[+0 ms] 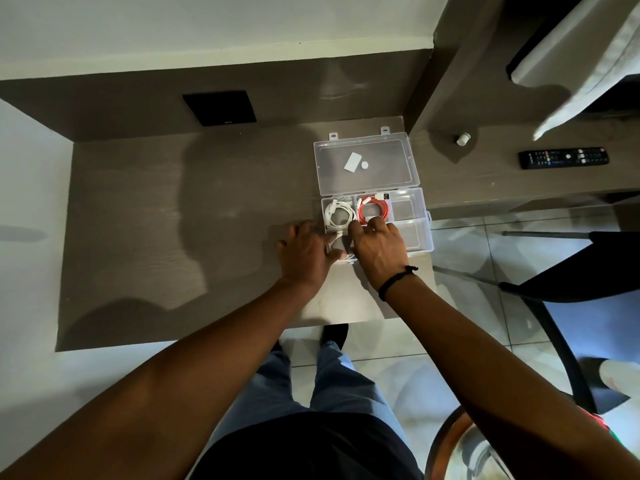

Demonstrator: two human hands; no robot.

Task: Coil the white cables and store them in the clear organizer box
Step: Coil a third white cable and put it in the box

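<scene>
The clear organizer box (pixel 420 233) lies open on the brown desk, its lid (pixel 363 164) folded back. A coiled white cable (pixel 341 213) rests in the box's far left compartment, and a coiled red cable (pixel 372 209) sits in the compartment beside it. A second white cable (pixel 337 242) lies in the near left compartment, between my two hands. My left hand (pixel 304 254) presses on that cable from the left. My right hand (pixel 379 245) reaches over the box with fingertips at the cable and the red coil's near edge. Both hands hide most of this cable.
A black remote (pixel 562 157) and a small white cap (pixel 463 138) lie on the desk at the right. A black square panel (pixel 220 107) sits on the desk's back wall. A dark chair (pixel 571 282) stands to the right, and the desk's near edge (pixel 207 337) is close to my legs.
</scene>
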